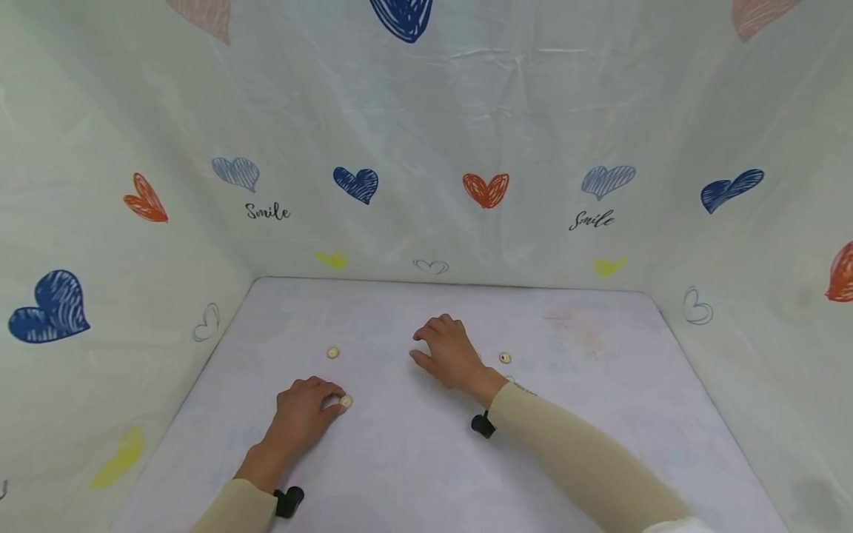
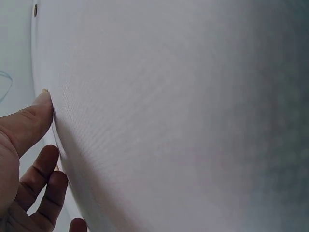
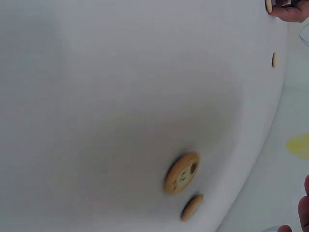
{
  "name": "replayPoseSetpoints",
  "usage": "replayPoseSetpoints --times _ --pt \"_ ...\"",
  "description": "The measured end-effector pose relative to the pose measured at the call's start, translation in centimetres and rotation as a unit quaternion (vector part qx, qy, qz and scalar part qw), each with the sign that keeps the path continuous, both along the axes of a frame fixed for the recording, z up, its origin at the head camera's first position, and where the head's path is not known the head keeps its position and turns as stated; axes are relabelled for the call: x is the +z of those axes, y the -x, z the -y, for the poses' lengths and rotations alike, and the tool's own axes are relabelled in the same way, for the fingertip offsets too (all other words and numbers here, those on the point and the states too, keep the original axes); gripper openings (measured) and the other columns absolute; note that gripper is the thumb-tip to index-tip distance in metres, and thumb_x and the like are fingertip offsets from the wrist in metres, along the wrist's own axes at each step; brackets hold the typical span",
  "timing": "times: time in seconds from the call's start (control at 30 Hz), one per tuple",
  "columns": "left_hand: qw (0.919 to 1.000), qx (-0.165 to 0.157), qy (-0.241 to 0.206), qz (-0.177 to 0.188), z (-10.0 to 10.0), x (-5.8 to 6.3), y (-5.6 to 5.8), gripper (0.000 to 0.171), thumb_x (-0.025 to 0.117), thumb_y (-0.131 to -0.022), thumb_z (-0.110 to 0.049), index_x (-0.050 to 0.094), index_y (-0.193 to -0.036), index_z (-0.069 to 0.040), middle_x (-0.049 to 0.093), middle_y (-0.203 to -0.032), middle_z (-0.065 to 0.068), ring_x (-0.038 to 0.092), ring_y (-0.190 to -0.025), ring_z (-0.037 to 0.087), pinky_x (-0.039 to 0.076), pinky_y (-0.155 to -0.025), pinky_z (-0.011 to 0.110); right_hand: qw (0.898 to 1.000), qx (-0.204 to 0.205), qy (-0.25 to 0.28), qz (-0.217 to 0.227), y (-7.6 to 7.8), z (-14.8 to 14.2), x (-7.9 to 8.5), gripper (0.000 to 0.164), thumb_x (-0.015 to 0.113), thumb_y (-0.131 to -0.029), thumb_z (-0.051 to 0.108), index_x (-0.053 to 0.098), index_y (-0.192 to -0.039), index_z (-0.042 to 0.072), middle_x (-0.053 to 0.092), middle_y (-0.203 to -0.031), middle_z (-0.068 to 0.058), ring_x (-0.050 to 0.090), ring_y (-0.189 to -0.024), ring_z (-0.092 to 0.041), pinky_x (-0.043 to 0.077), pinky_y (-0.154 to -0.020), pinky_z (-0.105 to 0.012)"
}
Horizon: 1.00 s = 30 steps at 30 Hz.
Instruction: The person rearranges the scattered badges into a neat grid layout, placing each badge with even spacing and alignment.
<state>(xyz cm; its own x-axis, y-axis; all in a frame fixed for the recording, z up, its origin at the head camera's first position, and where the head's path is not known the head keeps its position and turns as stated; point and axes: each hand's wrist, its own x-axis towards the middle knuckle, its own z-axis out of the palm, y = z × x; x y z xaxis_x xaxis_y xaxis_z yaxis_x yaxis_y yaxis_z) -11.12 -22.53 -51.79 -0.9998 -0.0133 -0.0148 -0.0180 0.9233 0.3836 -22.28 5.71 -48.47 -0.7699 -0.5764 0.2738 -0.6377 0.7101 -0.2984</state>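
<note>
My left hand is low over the left part of the table, with thumb and index finger pinching a small round wooden button. In the left wrist view, the thumb covers most of that button. Just beyond it lies another button. Right of the middle, my right hand has thumb and fingers apart and holds nothing. Beside its wrist lies a button; one more is partly hidden by the sleeve. The right wrist view shows a rimmed button with small dark marks and another button.
The buttons lie on a pale table with rounded far corners. White sheeting printed with hearts and "Smile" stands at the back and both sides. A small black device sits at the left wrist, another at the right.
</note>
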Motion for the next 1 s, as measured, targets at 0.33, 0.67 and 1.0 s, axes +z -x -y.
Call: replayPoseSetpoints --times 0.33,0.67,1.0 --pt "1.0 0.001 0.0 0.004 0.2 0.0 0.1 0.019 0.083 -0.092 -0.026 0.079 -0.109 -0.019 0.073 -0.115 0.006 0.063 -0.113 0.033 0.043 -0.097 0.064 0.999 0.022 -0.019 -0.031 0.5 6.8 0.3 0.029 0.072 -0.101 0.036 0.074 -0.12 0.014 0.07 -0.118 -0.001 0.058 -0.112 -0.021 0.047 -0.094 -0.039" --pt "1.0 0.001 0.001 -0.003 0.5 0.0 0.0 0.017 0.084 -0.091 -0.026 0.079 -0.106 -0.02 0.073 -0.111 0.003 0.064 -0.108 0.031 0.044 -0.092 0.06 0.998 -0.001 -0.065 -0.026 1.5 11.6 -1.0 0.034 0.07 -0.102 0.041 0.073 -0.128 0.019 0.07 -0.124 0.001 0.059 -0.116 -0.02 0.049 -0.096 -0.038" --pt "0.9996 -0.01 0.004 -0.024 0.6 -0.7 0.2 0.015 0.085 -0.09 -0.027 0.08 -0.102 -0.023 0.073 -0.109 0.0 0.064 -0.106 0.028 0.047 -0.09 0.06 0.993 0.006 -0.12 -0.018 1.6 14.4 -1.7 0.04 0.067 -0.104 0.044 0.071 -0.134 0.019 0.068 -0.131 0.001 0.058 -0.12 -0.02 0.05 -0.097 -0.04"
